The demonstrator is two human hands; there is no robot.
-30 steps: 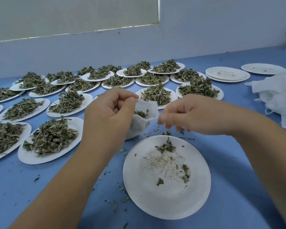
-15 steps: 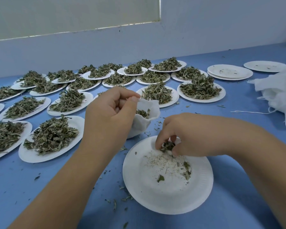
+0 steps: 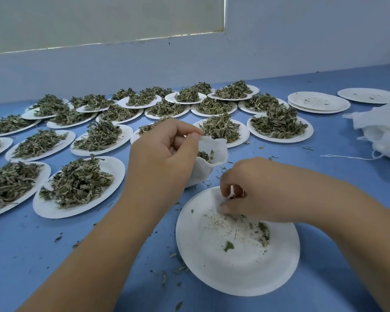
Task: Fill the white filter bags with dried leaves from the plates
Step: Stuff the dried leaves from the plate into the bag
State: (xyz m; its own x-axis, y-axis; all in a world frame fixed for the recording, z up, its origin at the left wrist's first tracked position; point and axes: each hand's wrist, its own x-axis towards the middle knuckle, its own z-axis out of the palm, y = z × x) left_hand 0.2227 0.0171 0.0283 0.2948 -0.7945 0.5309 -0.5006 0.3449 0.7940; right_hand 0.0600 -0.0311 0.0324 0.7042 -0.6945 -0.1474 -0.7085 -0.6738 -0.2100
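My left hand (image 3: 162, 156) holds a white filter bag (image 3: 208, 162) by its rim, mouth open upward, with dried leaves showing inside. Just below and right of it lies a nearly bare white paper plate (image 3: 234, 266) with crumbs and a few leaf bits. My right hand (image 3: 250, 188) is down on the far edge of that plate, its fingertips pinching a small clump of dried leaves (image 3: 233, 197). A full plate of leaves (image 3: 79, 181) sits to the left of my left arm.
Several more white plates heaped with dried leaves (image 3: 277, 122) cover the blue table towards the wall. A stack of used plates (image 3: 318, 102) and another plate (image 3: 369, 95) lie at the far right. A pile of white filter bags (image 3: 385, 131) with strings sits at the right edge.
My right hand dropped from beside the bag's mouth down onto the near plate and closed its fingertips on leaf bits. My left hand kept the bag still.
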